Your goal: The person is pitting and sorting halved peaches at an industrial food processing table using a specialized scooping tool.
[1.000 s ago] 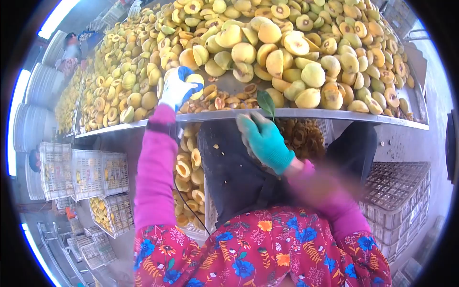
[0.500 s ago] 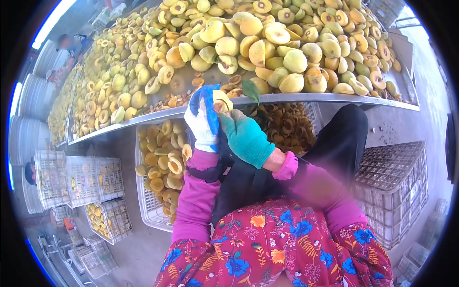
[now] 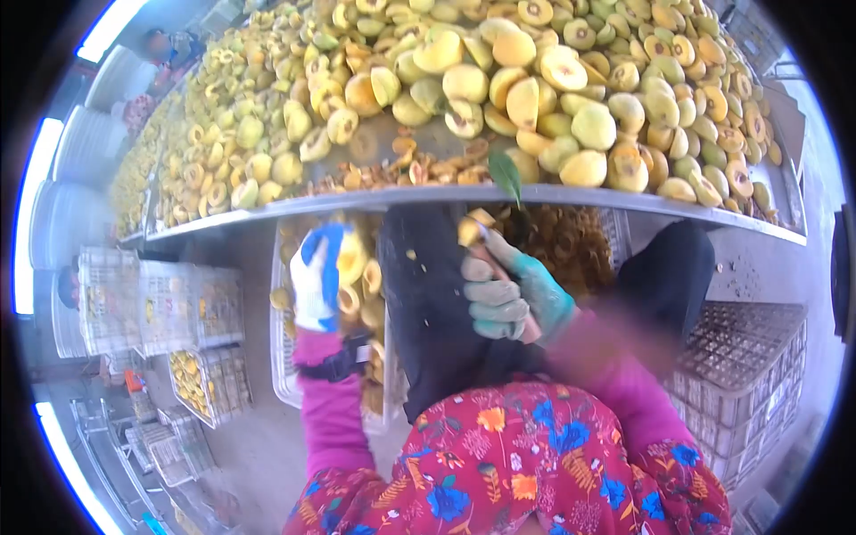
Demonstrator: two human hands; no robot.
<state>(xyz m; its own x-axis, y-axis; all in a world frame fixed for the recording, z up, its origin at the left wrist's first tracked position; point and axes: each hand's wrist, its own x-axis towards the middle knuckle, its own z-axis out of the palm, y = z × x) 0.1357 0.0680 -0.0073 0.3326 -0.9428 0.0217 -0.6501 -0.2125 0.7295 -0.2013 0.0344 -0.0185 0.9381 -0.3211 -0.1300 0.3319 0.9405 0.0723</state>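
My left hand point(image 3: 319, 276), in a white and blue glove, hangs over the white crate point(image 3: 287, 379) of pitted peach halves. It is smeared by motion, and a yellow peach half point(image 3: 352, 259) shows right beside its fingers. In a teal glove, my right hand point(image 3: 517, 294) is wrapped round a wooden-handled tool point(image 3: 486, 260) above my lap. At the upper end of the tool sits a yellow-brown piece point(image 3: 475, 226) of peach, and the tool's working end is hidden behind it.
A metal-edged table point(image 3: 428, 198) in front bears a heap of halved peaches point(image 3: 464, 85), with scraps and a green leaf point(image 3: 506, 174) near the edge. Below it lies a brown pile of pits point(image 3: 571, 236). Stacked crates point(image 3: 740, 374) stand right, more crates point(image 3: 160, 299) left.
My hands, together at the table edge before, have parted. The left has moved left and down over the crate; the right has come down and right, with the tool handle now showing.
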